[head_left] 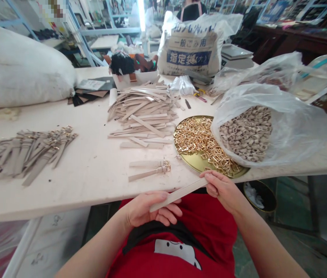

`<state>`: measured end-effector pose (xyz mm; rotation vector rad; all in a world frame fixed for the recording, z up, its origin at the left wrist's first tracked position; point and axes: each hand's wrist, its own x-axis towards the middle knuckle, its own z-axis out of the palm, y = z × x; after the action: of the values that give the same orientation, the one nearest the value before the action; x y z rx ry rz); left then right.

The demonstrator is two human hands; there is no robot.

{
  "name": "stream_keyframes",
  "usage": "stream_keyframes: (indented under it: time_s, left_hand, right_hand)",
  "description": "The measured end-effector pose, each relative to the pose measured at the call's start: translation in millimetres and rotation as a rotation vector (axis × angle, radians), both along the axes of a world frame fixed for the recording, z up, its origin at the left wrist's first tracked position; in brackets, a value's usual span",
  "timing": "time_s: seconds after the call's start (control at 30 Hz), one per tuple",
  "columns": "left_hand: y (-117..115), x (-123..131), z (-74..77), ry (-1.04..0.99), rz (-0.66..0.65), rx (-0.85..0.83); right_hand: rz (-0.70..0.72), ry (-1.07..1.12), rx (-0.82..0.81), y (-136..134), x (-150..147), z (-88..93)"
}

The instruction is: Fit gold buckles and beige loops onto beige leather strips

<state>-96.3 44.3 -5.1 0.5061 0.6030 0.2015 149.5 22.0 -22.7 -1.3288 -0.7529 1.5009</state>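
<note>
Strap (177, 195) is across your lap, held in both hands: your right grip (223, 191) pinches one end, your left grip (149, 210) curls loosely around the other, just off the table (65, 193) near the buckle tray (188, 164).

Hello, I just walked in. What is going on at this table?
A person holds a beige strap in the left hand and right hand. On the white table, gold buckles fill a round brass tray beside a plastic bag of small beige loops. Loose straps lie piled nearby.
</note>
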Motion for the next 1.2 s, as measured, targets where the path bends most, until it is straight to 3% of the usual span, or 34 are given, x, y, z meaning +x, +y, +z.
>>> stream_keyframes:
  time_s: [0.1,0.27,0.37,0.47,0.57,0.67,0.7,0.77,0.87,1.03,1.2]
  left_hand:
    - [0,13,-3.3,-0.189,-0.2,-0.089]
    - [8,27,-13.6,-0.463,-0.228,-0.19]
    - [13,40,-14.9,-0.358,-0.176,-0.279]
    - [16,56,-12.5,-0.214,-0.106,-0.423]
    - [19,63,-8.5,-0.107,0.004,-0.395]
    - [19,64,-2.8,-0.01,0.13,-0.277]
    - [18,65,-0.2,0.014,0.165,-0.241]
    - [17,68,6.0,0.041,0.214,-0.172]
    - [14,72,16.0,0.04,0.251,-0.097]
    - [10,70,26.1,0.063,0.297,-0.074]
    - [7,64,24.4,0.053,0.315,-0.063]
  right_hand:
    - [0.044,-0.024,0.004,9,5,3.1]
    - [0.256,0.025,0.017,14,16,12.6]
    - [0.406,-0.005,0.062,11,7,17.2]
    - [0.504,-0.199,0.127,18,4,20.6]
    - [0.293,-0.651,0.214,38,38,25.7]
    - [-0.033,-1.366,0.204,63,100,27.0]
    - [-0.006,-1.565,0.134,71,120,24.9]
    - [0.254,-1.819,-0.013,84,148,17.0]
    - [0.409,-1.87,-0.061,94,161,1.8]
    - [0.444,-1.912,-0.06,99,155,-9.8]
    - [0.203,-1.876,0.039,99,158,-5.8]
